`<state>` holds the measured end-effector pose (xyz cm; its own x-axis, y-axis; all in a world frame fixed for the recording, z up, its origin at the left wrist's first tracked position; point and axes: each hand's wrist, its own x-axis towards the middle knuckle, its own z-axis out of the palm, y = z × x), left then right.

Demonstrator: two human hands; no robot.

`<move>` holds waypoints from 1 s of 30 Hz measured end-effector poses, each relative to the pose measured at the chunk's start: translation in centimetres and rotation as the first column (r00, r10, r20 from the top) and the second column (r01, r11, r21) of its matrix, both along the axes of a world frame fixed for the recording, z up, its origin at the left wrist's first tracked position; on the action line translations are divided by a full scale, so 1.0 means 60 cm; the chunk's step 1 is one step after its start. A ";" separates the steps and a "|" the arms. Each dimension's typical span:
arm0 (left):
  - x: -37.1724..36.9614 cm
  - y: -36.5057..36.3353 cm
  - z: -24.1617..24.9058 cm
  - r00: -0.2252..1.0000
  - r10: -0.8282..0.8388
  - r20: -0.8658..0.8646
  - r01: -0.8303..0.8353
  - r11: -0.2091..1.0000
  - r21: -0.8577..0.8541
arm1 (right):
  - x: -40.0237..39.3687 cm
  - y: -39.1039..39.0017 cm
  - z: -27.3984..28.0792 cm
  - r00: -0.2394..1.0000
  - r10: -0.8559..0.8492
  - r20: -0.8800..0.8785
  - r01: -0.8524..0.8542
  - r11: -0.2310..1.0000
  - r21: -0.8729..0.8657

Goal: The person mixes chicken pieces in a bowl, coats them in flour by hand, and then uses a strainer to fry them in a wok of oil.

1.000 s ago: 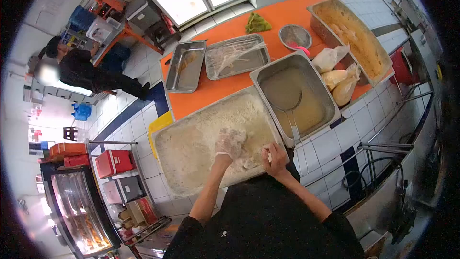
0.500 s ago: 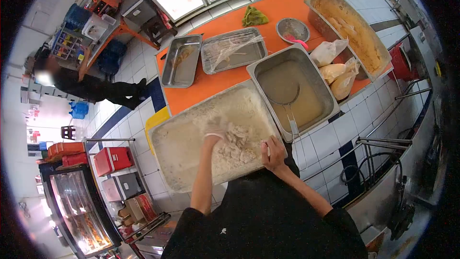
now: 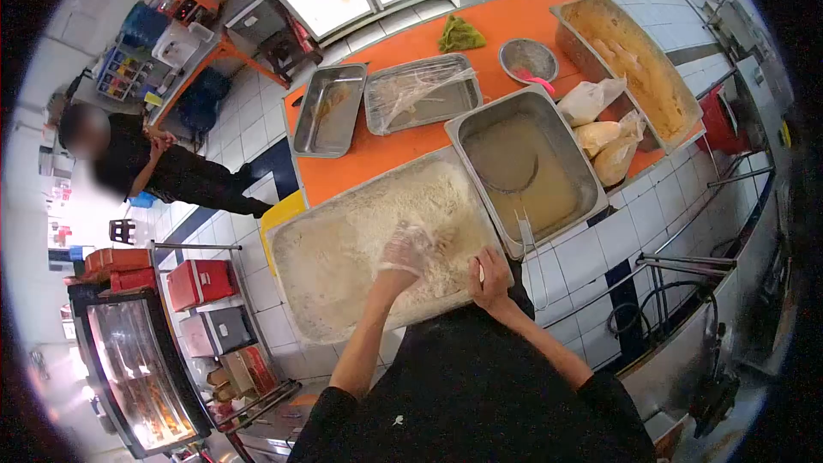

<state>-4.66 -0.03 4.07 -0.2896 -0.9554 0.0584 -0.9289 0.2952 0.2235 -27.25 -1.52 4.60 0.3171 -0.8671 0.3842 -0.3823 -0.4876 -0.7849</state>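
A large shallow metal tray (image 3: 296, 313) of pale flour (image 3: 369, 214) lies in front of me, one corner at my waist. My left hand (image 3: 405, 250), in a thin clear glove dusted white, is down in the flour near the middle. Motion smears its fingers, and I cannot tell whether they grip anything. Lumpy flour-coated matter (image 3: 444, 243) shows beside the fingertips. At the tray's near right side, my right hand (image 3: 489, 279) is bare and curled around the rim.
Right of the flour stands a deep pan (image 3: 591, 201) of cloudy liquid holding a wire strainer (image 3: 525, 227). Beyond are two steel trays (image 3: 321, 150) (image 3: 373, 124), a bowl (image 3: 528, 58), tied bags (image 3: 591, 101) and an orange-coated pan (image 3: 686, 111). A person (image 3: 163, 159) stands at left.
My left hand has shifted right and slightly nearer through the flour, covering the lumps that showed before. My right hand stays at the rim. The person at left has turned, hands now together in front.
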 end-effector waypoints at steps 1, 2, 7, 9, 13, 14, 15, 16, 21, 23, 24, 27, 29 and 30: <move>-0.012 0.001 0.038 1.000 0.007 0.002 -0.007 1.000 -0.004 | 0.000 -0.002 -0.001 1.000 0.003 0.012 -0.003 1.000 -0.001; -0.035 0.000 0.114 0.950 0.176 -0.257 -0.141 0.979 0.147 | 0.001 -0.006 -0.001 1.000 0.005 0.014 -0.004 1.000 -0.006; 0.002 -0.014 0.069 0.837 0.197 -0.510 -0.195 0.979 0.058 | 0.000 -0.004 0.003 0.998 0.012 0.054 -0.013 1.000 0.019; 0.006 -0.056 0.106 0.791 0.494 -0.362 -0.468 0.869 0.162 | 0.001 -0.004 0.007 0.998 0.011 0.056 -0.012 1.000 0.010; 0.043 -0.123 -0.048 0.839 0.498 -0.218 -0.461 0.865 0.199 | 0.000 -0.001 -0.013 0.999 -0.036 0.017 0.037 0.998 -0.045; 0.043 -0.122 -0.133 0.918 0.373 -0.134 -0.331 0.908 0.256 | 0.000 0.001 -0.011 0.999 -0.036 0.015 0.037 0.998 -0.050; 0.028 -0.121 -0.174 0.972 0.226 -0.057 -0.197 0.927 0.320 | 0.001 0.002 -0.007 0.999 -0.028 0.022 0.029 0.998 -0.054; -0.010 -0.116 -0.151 0.967 0.244 -0.067 -0.199 0.898 0.393 | 0.000 -0.004 -0.003 0.999 -0.022 0.029 0.024 0.998 -0.060; -0.098 -0.052 -0.054 1.000 0.027 -0.016 -0.011 0.785 0.619 | -0.001 -0.003 0.002 0.998 -0.006 0.060 0.005 1.000 0.030; -0.091 -0.048 -0.048 1.000 0.023 -0.002 -0.015 0.712 0.702 | -0.001 -0.004 0.001 0.999 -0.003 0.051 0.003 1.000 0.008; -0.073 -0.049 -0.054 0.986 0.121 -0.116 -0.014 0.747 0.664 | -0.002 -0.008 0.006 0.999 0.002 0.054 -0.002 1.000 -0.001; -0.030 -0.031 -0.029 0.928 0.270 -0.257 -0.131 0.882 0.453 | -0.004 -0.012 0.014 0.995 -0.011 0.100 0.015 0.999 -0.042; -0.029 0.003 0.026 0.900 0.328 -0.287 -0.248 0.927 0.283 | -0.007 -0.007 0.003 0.999 -0.033 0.037 0.031 0.999 0.041; -0.038 0.014 0.069 0.883 0.361 -0.300 -0.294 0.924 0.246 | -0.006 -0.005 0.002 0.999 -0.037 0.039 0.035 0.998 0.051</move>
